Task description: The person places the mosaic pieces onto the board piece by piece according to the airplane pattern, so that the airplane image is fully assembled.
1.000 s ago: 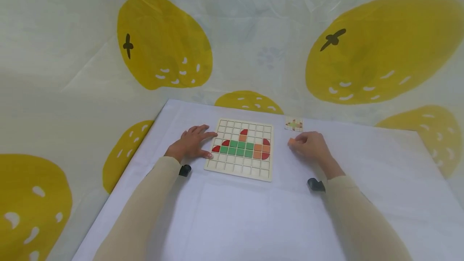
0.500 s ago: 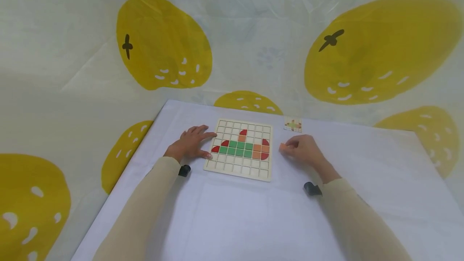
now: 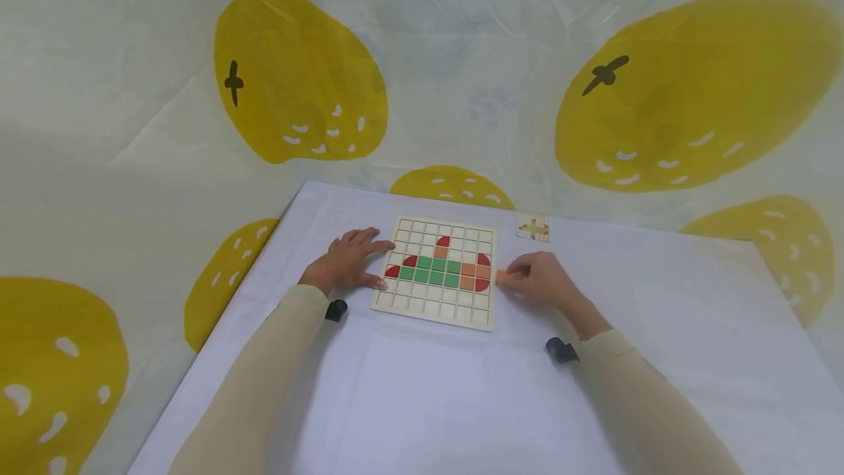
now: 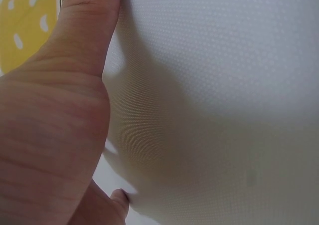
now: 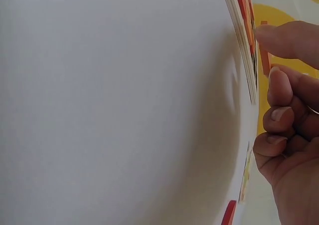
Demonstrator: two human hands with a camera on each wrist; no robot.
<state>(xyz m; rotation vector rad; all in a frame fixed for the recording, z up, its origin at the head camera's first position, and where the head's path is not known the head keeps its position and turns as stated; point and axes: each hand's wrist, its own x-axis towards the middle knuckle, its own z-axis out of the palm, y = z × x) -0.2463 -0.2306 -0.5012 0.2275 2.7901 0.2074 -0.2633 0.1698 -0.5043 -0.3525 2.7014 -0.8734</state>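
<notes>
A square wooden grid board [image 3: 431, 319] lies on the white table with green, orange and red tiles [image 3: 435, 270] in its middle rows. My left hand [image 3: 346, 260] rests with spread fingers at the board's left edge; its thumb and a fingertip touch the rim. In the left wrist view, the left hand [image 4: 45, 115] hangs over white cloth. My right hand [image 3: 537, 281] pinches a small orange tile [image 3: 502, 277] just off the board's right edge. The right wrist view shows that orange tile [image 5: 264, 50] between thumb and index finger, the other fingers curled.
A small pattern card [image 3: 532, 227] lies behind the right hand, near the table's back edge. A red piece [image 5: 229, 213] shows low in the right wrist view. Behind the table [image 3: 422, 402] hangs a pale curtain [image 3: 461, 57] with yellow fruit prints.
The right hand has moved left and a little nearer, carrying the orange tile from near the card to beside the board. The left hand and the board have stayed put.
</notes>
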